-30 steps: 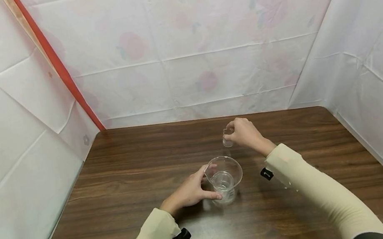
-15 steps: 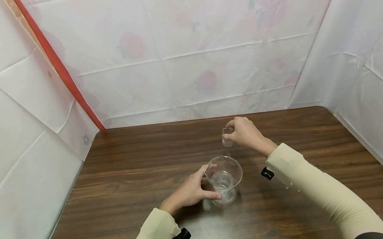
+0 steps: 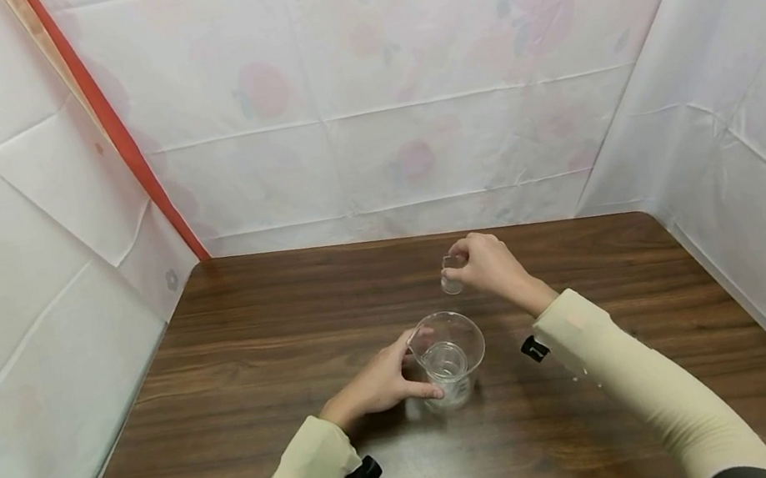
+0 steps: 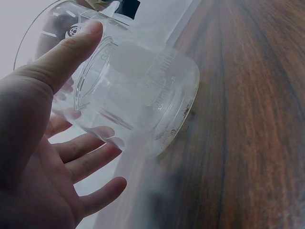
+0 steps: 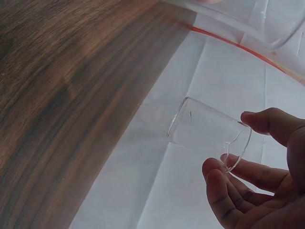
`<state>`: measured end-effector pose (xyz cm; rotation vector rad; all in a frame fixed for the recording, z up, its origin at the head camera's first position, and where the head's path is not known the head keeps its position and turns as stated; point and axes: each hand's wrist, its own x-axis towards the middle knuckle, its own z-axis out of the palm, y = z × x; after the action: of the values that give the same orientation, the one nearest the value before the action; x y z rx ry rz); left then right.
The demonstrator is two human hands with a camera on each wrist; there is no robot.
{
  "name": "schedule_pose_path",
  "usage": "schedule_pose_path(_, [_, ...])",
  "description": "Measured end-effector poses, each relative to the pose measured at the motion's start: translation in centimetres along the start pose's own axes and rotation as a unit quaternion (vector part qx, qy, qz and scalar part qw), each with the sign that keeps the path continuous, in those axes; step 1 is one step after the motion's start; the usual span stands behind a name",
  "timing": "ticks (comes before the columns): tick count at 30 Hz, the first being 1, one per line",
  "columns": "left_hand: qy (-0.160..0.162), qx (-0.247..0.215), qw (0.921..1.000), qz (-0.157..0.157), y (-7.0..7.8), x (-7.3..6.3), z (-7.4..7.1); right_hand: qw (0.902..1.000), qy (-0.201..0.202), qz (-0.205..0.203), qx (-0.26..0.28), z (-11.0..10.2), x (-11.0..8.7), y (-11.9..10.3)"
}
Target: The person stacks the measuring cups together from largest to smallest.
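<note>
A large clear glass beaker (image 3: 476,363) stands upright on the brown wooden table (image 3: 277,333). Inside it sits a smaller glass beaker (image 3: 444,362), whose rim shows through the wall. My left hand (image 3: 379,379) holds the large beaker from the left, thumb on the near side and fingers round the far side. Beyond it, my right hand (image 3: 489,262) pinches a small clear beaker (image 5: 209,131) by its rim between thumb and fingertips. That small beaker hangs base-down above the table, a little behind the large one. Nothing coloured shows in it.
White sheets with faint prints hang behind the table (image 3: 377,155) and at both sides. A red strip (image 3: 123,139) runs down the back left corner. Black wrist devices sit below both sleeves.
My right hand has shifted very slightly left with the small beaker. The left hand and the large beaker have stayed where they were.
</note>
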<state>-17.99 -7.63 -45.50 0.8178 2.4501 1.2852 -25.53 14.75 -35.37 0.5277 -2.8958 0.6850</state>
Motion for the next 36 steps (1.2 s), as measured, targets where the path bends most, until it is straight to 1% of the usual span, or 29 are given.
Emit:
schedule_pose_path(8, [-0.003, -0.009, 0.9999, -0.003, 0.0, 0.1, 0.0, 0.9996, 0.019, 0.000, 0.020, -0.9, -0.5, -0.1])
schedule_pose_path(12, [-0.003, -0.008, 1.0000, -0.002, 0.0, 0.1, 0.0, 0.9995, 0.023, 0.001, 0.019, -1.2, -0.7, -0.1])
schedule_pose_path(27, [-0.004, -0.005, 1.0000, -0.007, 0.0, 0.1, 0.0, 0.9993, 0.027, -0.007, 0.024, -2.0, -1.5, -0.8])
schedule_pose_path(36, [-0.007, -0.013, 0.9999, -0.008, 0.0, 0.1, 0.1, 0.9991, 0.029, -0.013, 0.027, -2.3, -1.9, -1.1])
